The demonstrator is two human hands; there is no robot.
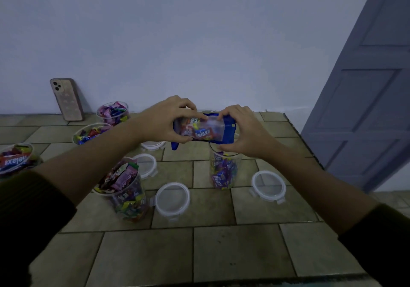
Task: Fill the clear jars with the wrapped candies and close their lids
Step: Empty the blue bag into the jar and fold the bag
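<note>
Two hands of mine hold one blue-edged candy bag [206, 131] just above a partly filled jar [223, 171], the bag's long axis running left to right. My left hand [165, 121] curls round its left end and my right hand [241, 131] pinches the right end. Five jars hold candies, and four lids [172, 199] lie loose. The table [221, 253] ends near the rightmost lid, with bare tiles toward me.

the tiled desk [221, 253] carries five open candy jars [125, 194], four loose lids [268, 185], and a phone [66, 99] leaning on the wall [199, 42].
</note>
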